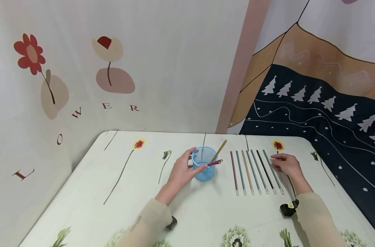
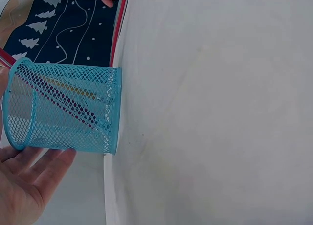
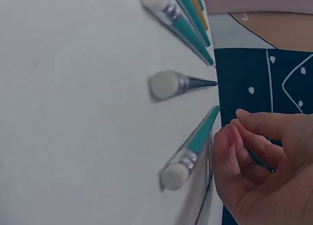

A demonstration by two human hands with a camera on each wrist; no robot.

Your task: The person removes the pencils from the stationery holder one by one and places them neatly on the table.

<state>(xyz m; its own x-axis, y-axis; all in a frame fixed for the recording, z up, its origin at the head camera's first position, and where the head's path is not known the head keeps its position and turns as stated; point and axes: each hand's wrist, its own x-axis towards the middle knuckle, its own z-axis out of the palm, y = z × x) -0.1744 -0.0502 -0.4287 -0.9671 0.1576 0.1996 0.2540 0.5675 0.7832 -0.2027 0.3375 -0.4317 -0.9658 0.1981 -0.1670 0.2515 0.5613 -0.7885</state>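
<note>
My left hand grips a blue mesh pencil cup, thumb and fingers round its side near the rim. Inside lean a yellow pencil and a dark red pencil. Through the mesh of the cup, their lower ends show in the left wrist view. My right hand hovers by the upper end of the rightmost teal pencil, fingers loosely bent with nothing held. In the right wrist view, the fingertips are just beside that pencil, which has a white eraser end.
Several pencils lie side by side, eraser ends towards me, among them a dark red pencil, a yellow pencil and a black pencil. The white table has a printed flower cloth. Printed curtains hang behind it.
</note>
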